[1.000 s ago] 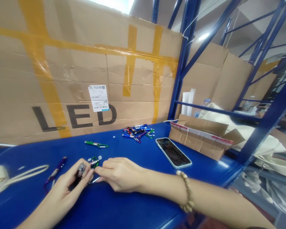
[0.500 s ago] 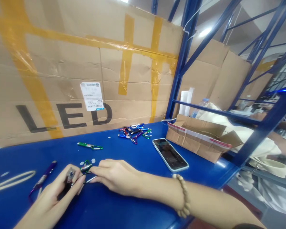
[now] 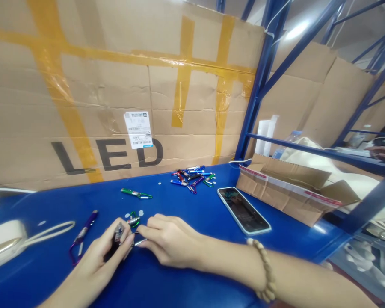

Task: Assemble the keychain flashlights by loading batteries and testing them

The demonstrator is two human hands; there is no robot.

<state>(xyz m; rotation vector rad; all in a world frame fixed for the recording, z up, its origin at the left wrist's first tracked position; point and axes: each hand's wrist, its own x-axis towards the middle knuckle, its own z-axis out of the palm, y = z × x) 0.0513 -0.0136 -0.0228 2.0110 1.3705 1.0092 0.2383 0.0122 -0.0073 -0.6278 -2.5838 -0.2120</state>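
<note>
Left hand (image 3: 98, 252) has a closed grip on a mini flashlight (image 3: 118, 233), right hand (image 3: 173, 239) is curled just beside it, can't tell if it's holding anything. Green carabiner keychain (image 3: 133, 220) sits at 12 o'clock, purple penlight (image 3: 85, 231) at 9, phone (image 3: 244, 209) at 3, keychain pile (image 3: 189, 176) farther out at 1.

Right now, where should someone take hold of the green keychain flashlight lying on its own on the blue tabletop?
Pinch the green keychain flashlight across its slim barrel, coming down from above on the near side. It lies flat on the blue tabletop with its green carabiner off to the right, so the barrel is the straight, firm part, and no other keychain touches it.
</note>
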